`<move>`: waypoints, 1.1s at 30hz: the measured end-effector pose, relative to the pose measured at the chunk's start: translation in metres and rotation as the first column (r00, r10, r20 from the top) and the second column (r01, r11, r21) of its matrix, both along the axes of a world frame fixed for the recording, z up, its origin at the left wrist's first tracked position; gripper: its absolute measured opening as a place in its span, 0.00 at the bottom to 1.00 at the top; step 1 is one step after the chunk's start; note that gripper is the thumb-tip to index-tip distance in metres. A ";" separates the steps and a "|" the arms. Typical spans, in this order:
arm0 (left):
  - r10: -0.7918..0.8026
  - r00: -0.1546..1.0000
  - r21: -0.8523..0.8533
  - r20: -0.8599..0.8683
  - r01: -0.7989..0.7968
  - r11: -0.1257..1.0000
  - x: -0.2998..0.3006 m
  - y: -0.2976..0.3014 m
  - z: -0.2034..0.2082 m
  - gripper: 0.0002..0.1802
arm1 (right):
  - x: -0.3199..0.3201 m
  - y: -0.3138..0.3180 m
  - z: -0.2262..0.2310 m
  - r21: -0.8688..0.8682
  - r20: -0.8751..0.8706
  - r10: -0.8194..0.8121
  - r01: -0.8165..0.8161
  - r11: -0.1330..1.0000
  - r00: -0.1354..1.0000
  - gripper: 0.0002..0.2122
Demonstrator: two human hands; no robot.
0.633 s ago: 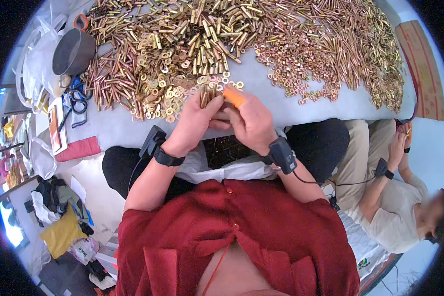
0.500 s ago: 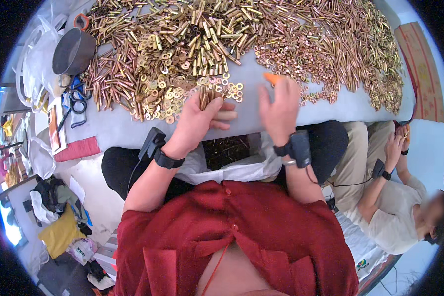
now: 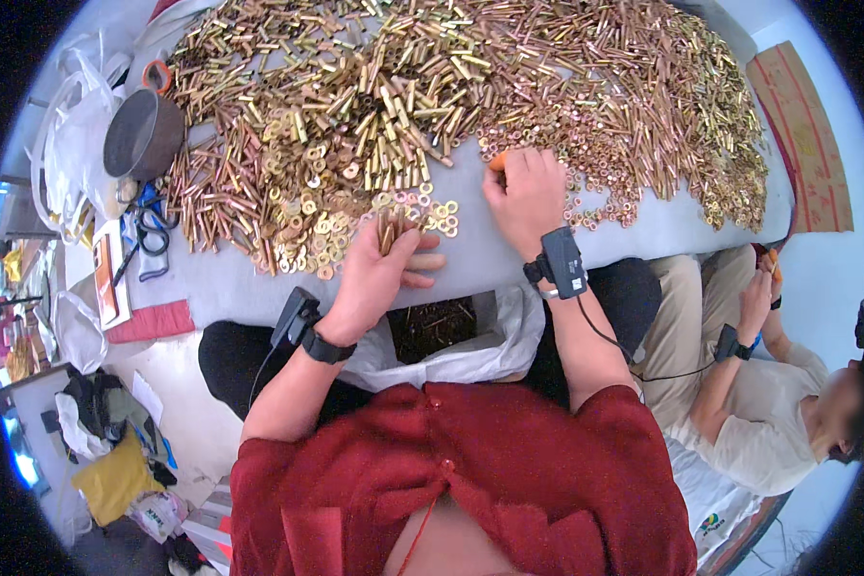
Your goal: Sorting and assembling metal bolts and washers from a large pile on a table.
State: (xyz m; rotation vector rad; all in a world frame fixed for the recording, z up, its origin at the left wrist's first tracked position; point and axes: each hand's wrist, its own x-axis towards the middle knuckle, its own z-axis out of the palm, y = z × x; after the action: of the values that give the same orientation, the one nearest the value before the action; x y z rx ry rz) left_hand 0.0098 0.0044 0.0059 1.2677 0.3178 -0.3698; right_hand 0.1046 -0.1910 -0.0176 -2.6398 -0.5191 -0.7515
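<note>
Head view. Bulk of the hardware lies loose on the grey tabletop [image 3: 451,274]: heaped tubes [image 3: 408,120], flat washers [image 3: 309,235], small ring-like nuts [image 3: 600,206]. By appearance, plenty left unhandled; amount done unclear, contents of white sack [image 3: 514,331] below too dark to read.

Left hand [image 3: 379,271] grips a small upright bunch of tubes under the thumb, near the washers; other fingers loosely spread. Right hand [image 3: 528,197], orange finger cover [image 3: 497,161], fingers curled at the nut pile's near edge; cannot tell whether anything is pinched. Metal yellowish-gold, some pinkish, shiny.
</note>
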 end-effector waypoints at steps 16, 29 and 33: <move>-0.003 0.998 0.049 0.058 0.000 0.999 0.000 -0.008 -0.005 0.08 | -0.064 0.038 0.016 0.813 -0.420 0.487 0.081 0.576 0.766 0.06; -0.017 0.988 0.046 0.153 0.010 0.999 0.003 -0.010 -0.008 0.07 | -0.053 0.034 0.035 0.662 -0.357 0.397 -0.071 0.746 0.846 0.11; -0.013 0.990 -0.077 0.138 0.024 0.997 0.004 -0.006 -0.009 0.07 | -0.062 0.035 0.020 0.858 -0.436 0.601 0.107 0.503 0.670 0.12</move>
State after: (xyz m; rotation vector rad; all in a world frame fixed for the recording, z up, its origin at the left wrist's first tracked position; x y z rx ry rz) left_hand 0.0135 -0.0020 -0.0028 1.2127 0.1726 -0.3055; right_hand 0.0431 -0.1561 0.0028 -1.6044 -0.2239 0.1833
